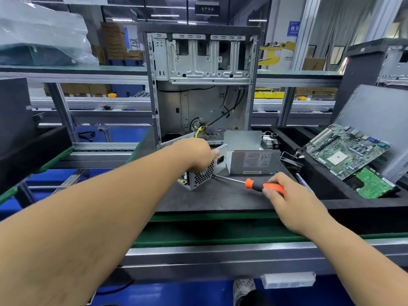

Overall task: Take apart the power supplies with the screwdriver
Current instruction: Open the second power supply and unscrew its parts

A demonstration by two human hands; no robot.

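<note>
Fingers (268,192) of the right hand (287,195) curl round the orange-and-black plastic-handled screwdriver (254,184), its steel shaft lying on the dark matte desk (220,198). Left hand (196,154) grips the perforated grey metal power supply (202,174); beside it, a labelled casing (254,162), print unreadable.

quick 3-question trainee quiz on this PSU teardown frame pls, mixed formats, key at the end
1. True or false: the right hand holds the orange-handled screwdriver.
2. Multiple choice: the left hand rests on A) the motherboard, B) the power supply with the honeycomb grille, C) the open computer case.
3. Fill in: the screwdriver's tip points toward the ____ power supply.

Key: 1 true; 2 B; 3 grilled
</note>
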